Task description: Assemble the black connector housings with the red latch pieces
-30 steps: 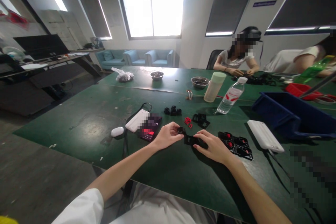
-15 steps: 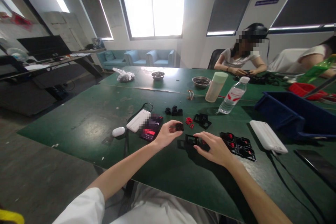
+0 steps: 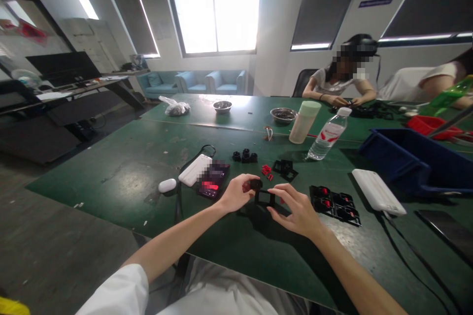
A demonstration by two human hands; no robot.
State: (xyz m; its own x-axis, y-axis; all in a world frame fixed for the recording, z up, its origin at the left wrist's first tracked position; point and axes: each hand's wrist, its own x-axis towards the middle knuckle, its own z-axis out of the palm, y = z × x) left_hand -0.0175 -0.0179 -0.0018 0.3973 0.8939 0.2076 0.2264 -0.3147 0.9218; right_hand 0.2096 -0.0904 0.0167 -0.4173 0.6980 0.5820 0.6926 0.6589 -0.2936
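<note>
Left hand, ours: fingertips pinched on a small black block, above the green table. Right hand, ours: thumb and fingers grasping one side of a black frame, its window facing us.

Position: block at the frame's upper left corner, between our hands; whether the two touch, we cannot tell.

Handling, in our judgement: frame best gripped by its edge, window left clear; block best squared to the frame before any contact; pressure light and even, since thin bars could bend or slip.

Nearby: red bits and flat black pieces, just beyond our hands; more black blocks farther back; black-and-red panels to the right of our right hand. We would keep our right wrist off these panels.
</note>
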